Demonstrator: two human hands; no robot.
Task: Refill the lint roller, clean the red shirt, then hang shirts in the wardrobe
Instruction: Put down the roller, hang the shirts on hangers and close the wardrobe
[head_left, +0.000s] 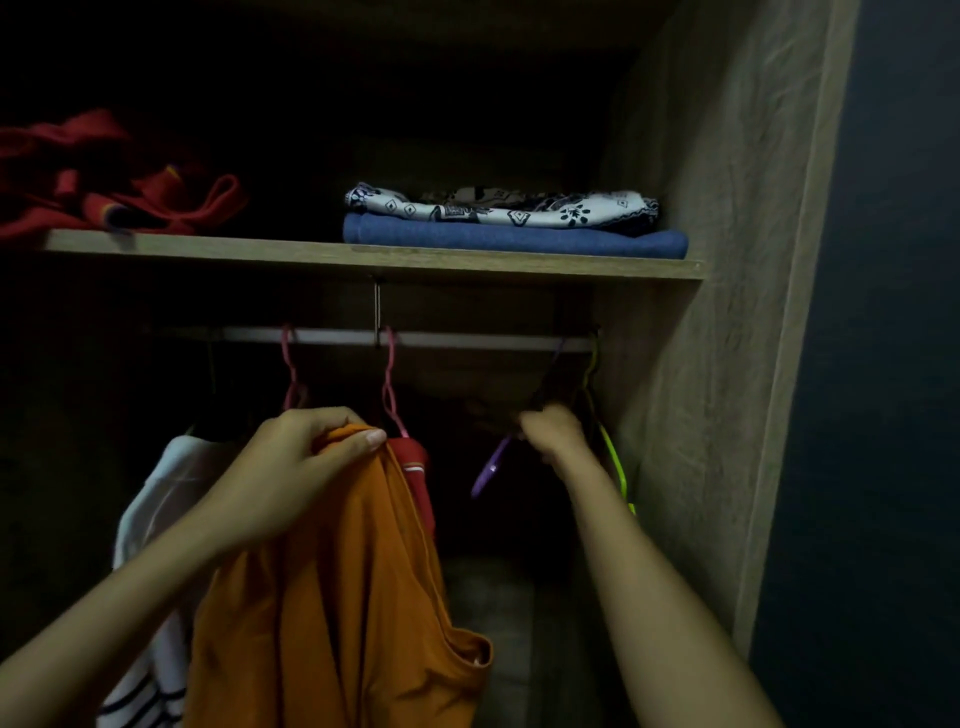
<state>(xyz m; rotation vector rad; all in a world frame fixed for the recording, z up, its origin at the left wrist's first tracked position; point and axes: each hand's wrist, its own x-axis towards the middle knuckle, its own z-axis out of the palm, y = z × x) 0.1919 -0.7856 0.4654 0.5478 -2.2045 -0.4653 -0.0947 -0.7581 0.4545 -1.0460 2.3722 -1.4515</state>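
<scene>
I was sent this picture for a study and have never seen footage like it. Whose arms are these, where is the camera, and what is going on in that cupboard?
There is no machine here: a person wears a camera on the head, so you look forward and down along their own arms into a wardrobe. The left hand grips an orange shirt by its top edge. The right hand reaches to a purple hanger hanging from the rail; its grip is blurred. A red shirt already hangs on a pink hanger, with a white striped garment further left. On the shelf lie red clothes and a folded stack.
</scene>
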